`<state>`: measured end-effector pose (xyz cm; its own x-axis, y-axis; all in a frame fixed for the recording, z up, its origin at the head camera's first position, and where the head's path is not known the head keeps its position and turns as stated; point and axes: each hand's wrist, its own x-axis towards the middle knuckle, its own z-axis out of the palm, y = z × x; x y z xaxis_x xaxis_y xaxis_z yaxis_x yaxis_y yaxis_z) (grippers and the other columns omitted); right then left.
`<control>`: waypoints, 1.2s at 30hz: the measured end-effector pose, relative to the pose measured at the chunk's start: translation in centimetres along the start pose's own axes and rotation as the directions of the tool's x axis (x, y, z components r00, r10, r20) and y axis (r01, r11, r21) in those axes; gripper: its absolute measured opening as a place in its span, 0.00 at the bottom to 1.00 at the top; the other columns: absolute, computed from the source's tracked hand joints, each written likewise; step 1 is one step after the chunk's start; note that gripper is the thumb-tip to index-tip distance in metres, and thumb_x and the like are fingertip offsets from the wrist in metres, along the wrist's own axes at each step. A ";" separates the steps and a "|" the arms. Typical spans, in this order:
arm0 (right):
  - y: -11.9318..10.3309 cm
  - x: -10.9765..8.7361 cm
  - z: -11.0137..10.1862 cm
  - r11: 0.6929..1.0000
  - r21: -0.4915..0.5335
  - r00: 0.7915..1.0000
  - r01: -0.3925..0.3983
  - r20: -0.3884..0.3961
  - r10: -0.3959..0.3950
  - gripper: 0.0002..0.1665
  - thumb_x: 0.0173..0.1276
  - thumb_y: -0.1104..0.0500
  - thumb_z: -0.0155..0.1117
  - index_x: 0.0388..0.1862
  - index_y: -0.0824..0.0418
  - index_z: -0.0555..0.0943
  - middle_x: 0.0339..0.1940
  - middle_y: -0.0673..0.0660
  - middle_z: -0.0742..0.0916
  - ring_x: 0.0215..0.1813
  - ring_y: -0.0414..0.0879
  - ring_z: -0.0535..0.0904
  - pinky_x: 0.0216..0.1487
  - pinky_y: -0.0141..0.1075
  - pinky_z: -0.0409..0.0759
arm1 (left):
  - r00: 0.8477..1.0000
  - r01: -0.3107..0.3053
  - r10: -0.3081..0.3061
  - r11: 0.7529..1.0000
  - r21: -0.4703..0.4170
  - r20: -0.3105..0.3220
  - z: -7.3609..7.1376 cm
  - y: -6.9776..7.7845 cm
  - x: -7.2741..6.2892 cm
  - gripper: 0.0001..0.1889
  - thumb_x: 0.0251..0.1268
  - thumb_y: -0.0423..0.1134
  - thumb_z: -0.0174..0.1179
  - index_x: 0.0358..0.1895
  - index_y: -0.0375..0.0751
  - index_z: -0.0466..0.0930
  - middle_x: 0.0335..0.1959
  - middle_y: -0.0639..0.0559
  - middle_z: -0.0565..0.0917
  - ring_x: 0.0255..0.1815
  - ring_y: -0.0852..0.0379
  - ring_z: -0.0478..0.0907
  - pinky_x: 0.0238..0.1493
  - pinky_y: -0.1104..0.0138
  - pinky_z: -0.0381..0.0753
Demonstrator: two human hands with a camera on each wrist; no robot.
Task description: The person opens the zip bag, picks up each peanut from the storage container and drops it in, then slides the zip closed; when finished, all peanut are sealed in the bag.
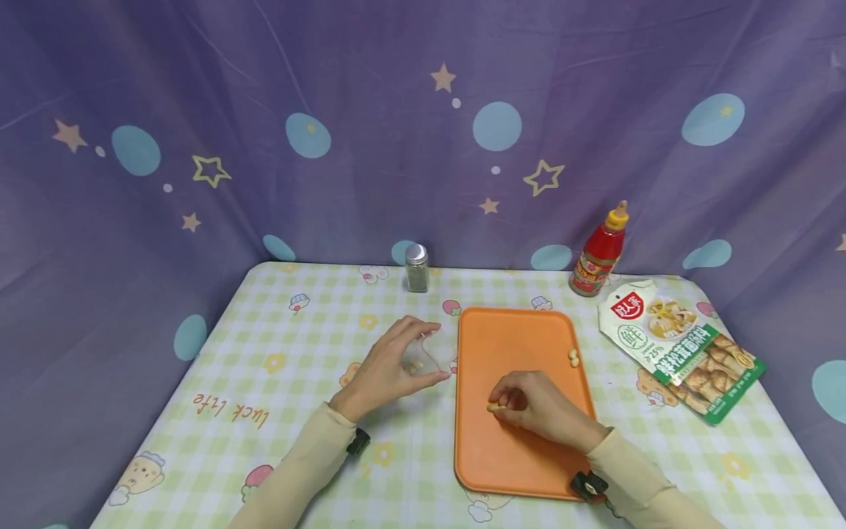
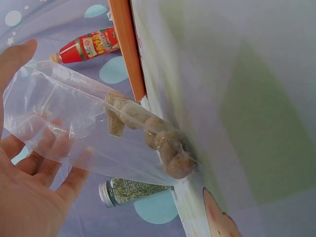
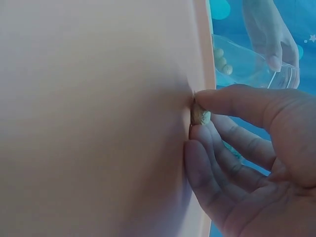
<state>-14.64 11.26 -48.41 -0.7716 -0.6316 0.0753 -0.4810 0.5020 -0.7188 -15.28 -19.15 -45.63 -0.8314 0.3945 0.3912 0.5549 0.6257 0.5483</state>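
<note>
My left hand (image 1: 390, 367) holds a clear zip bag (image 2: 74, 118) by its mouth, left of the orange tray (image 1: 512, 342). Several peanuts (image 2: 158, 133) in their shells lie at the bottom of the bag, low by the tablecloth. Over the middle of the tray, my right hand (image 1: 548, 410) pinches a peanut (image 3: 200, 115) between thumb and fingertips, close to the tray surface. Another peanut (image 1: 573, 358) lies on the tray near its right edge.
At the back stands a spice jar (image 1: 417, 269) with a metal lid. A red sauce bottle (image 1: 598, 253) with a yellow cap is behind the tray on the right. A green and white food packet (image 1: 681, 349) lies flat at the right. A checked cloth (image 1: 231, 367) covers the table.
</note>
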 end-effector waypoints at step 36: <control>-5.0 5.4 -1.7 0.997 0.041 0.983 0.070 -0.170 -0.062 0.03 0.70 0.59 0.73 0.41 0.53 0.89 0.35 0.43 0.88 0.37 0.36 0.83 0.40 0.36 0.88 | 1.000 -0.007 0.007 1.000 -0.002 0.009 0.4 -0.1 -0.1 0.38 0.58 0.62 0.75 0.71 0.54 0.75 0.62 0.58 0.81 0.60 0.62 0.76 0.62 0.61 0.82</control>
<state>-17.09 6.34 -43.26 -0.7998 -0.5518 0.2361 -0.5164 0.4322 -0.7393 -15.31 -19.04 -46.00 -0.8278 0.4051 0.3882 0.5607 0.6214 0.5472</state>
